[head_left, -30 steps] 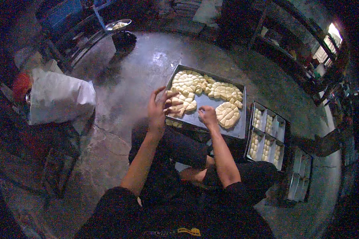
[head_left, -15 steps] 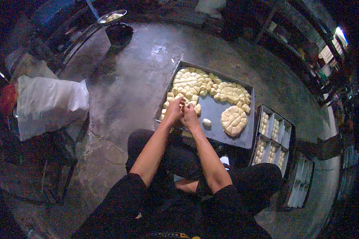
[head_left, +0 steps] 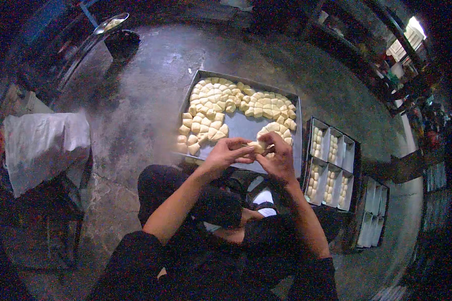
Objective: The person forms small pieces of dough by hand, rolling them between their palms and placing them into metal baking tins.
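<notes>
Close together over the front edge of a wide metal tray, both hands meet on a small pale piece of dough. My left hand has its fingertips on the piece from the left. From the other side my right hand pinches it with thumb and fingers. Behind the right hand lies a round of scored dough, partly covered by it. A mass of cut dough pieces fills the tray's far left, more run along its far right, and looser pieces lie at the near left.
Right of the tray stands a divided baking pan with rows of dough pieces in several compartments. Another divided pan is beyond it, lower right. A white sack sits at left. A bowl rests on a dark stand at far left.
My hands have left the loose dough pieces at the tray's left and moved right, now meeting on one piece by the round dough. The head view has shifted slightly.
</notes>
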`<state>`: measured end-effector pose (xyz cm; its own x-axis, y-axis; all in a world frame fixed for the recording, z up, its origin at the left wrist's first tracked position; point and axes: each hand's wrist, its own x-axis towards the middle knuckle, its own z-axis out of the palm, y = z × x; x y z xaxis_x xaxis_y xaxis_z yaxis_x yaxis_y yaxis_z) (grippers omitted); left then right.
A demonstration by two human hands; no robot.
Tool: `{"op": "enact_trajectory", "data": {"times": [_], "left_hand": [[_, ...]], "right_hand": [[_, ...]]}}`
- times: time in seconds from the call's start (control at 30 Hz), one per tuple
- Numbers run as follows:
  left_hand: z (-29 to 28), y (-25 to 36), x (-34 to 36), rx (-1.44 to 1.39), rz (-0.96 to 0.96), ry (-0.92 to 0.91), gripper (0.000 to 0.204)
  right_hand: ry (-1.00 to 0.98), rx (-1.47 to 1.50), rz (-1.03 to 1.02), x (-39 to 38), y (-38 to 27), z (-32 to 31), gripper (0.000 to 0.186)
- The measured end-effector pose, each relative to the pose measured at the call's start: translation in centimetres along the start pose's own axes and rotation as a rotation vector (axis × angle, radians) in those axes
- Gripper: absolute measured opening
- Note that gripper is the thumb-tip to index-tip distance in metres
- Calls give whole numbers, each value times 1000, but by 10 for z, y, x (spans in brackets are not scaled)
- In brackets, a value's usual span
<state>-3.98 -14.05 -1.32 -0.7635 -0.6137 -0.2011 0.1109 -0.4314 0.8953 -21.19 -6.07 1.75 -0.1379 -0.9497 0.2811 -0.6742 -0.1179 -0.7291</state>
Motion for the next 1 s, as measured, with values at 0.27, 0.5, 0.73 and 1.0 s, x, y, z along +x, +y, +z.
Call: {"op": "enact_trajectory", "data": {"times": [0.27, 0.5, 0.73, 1.0], "left_hand": [[49, -13, -9, 143, 151, 71, 33], [65, -21, -6, -191, -142, 42, 48], [61, -26, -6, -353, -263, 54, 34], [40, -33, -6, -232, -143, 171, 23]], "right_hand": [[-10, 529, 326, -38, 1, -42, 45], [190, 333, 145, -68, 9, -49, 24], [74, 45, -288, -75, 15, -39, 21], [72, 31, -297, -71, 8, -17, 25]]}}
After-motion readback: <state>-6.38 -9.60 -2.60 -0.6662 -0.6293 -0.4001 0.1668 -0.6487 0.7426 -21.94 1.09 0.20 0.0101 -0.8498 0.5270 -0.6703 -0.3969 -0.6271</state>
